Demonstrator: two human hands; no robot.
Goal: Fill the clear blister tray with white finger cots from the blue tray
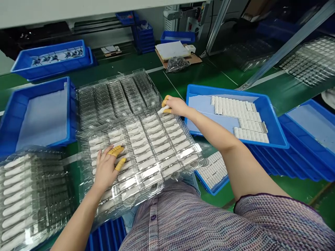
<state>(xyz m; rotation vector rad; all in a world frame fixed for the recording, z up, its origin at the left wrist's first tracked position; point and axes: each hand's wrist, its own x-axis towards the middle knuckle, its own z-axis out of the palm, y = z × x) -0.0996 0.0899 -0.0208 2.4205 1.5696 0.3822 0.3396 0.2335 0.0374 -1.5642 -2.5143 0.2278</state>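
One slim white piece (162,109): pinching it in right hand (176,105) at one o'clock corner of blister tray (157,188); resting empty, spread left hand (106,164) at nine. Likely light, stiff, slick; hold by ends.

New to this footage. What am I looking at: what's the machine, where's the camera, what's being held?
No machine is at work here: these are a person's own two hands, with yellow covers on some fingers. The single picture comes from a head-worn camera looking forward and down.

The left hand rests on a clear plastic tray filled with rows of white pieces. The right hand pinches one white piece at the tray's far edge.

Around it are another clear tray behind, a blue bin with more white pieces on the right, and stacked trays at lower left.
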